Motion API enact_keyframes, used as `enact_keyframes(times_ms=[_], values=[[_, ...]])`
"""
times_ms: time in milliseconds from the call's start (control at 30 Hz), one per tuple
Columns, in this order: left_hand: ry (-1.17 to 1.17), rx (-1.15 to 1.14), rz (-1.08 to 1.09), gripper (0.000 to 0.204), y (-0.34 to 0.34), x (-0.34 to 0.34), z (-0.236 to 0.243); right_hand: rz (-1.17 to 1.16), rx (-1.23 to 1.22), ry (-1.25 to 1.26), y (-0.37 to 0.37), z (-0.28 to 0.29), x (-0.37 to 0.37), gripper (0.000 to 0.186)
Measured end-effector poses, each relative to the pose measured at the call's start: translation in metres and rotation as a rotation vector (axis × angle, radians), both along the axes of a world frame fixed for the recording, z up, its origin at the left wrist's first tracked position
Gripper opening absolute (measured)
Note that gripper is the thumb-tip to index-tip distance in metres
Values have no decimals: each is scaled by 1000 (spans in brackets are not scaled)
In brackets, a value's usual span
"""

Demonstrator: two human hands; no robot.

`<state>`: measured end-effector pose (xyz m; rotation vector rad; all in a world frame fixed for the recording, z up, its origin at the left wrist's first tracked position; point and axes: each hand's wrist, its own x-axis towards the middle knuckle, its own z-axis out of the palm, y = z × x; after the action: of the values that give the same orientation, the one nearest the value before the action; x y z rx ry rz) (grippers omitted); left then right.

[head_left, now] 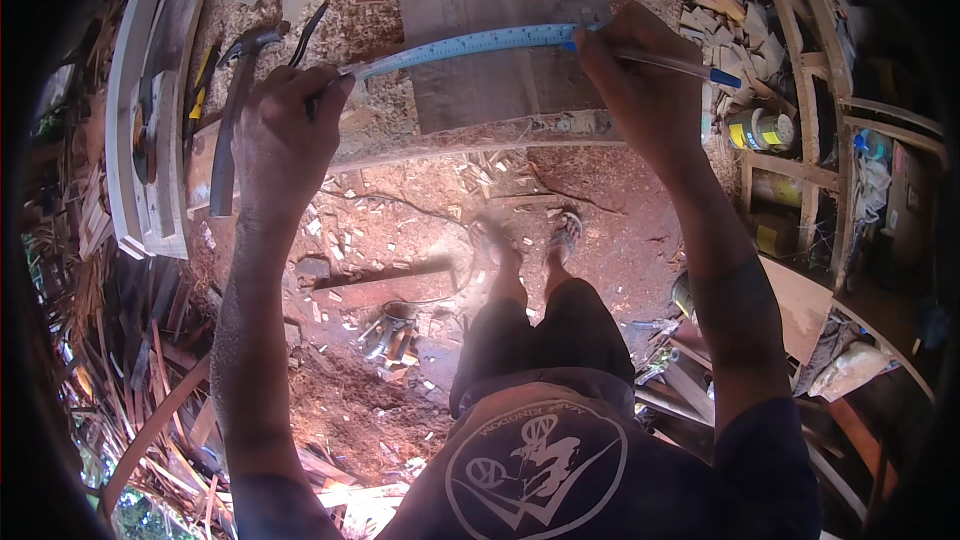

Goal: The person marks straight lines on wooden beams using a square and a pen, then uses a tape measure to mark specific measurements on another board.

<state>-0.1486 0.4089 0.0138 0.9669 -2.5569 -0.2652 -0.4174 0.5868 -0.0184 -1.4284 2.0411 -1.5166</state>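
Observation:
A light-blue measuring tape (470,44) is stretched from side to side over a wide brown board (500,0) on the workbench. My left hand (285,130) is closed, pinching the tape's left end between thumb and fingers. At the other end, my right hand (645,80) is closed round a clear pen (675,67) with blue ends, its thumb against the tape. The pen's tip points left, beside the tape's right part. How the right fingers grip the tape is partly hidden.
Left of my left hand lie a hammer (228,120) and long pale planks (150,180). Sawdust covers the bench (440,145) around the board. At the right, a wooden rack (808,90) holds a can (760,130). Wood offcuts and scraps litter the floor (400,210).

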Motion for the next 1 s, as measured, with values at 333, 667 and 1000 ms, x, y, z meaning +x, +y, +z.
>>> enact_keyframes(times_ms=[333, 667, 1000], values=[[5, -6, -4, 16, -1, 1, -2, 3, -25, 55, 0, 0, 0, 21], [-6, -4, 10, 13, 0, -1, -1, -2, 2, 94, 0, -1, -1, 22], [-6, 6, 18, 14, 1, -2, 0, 40, -2, 278, 0, 2, -4, 22]])
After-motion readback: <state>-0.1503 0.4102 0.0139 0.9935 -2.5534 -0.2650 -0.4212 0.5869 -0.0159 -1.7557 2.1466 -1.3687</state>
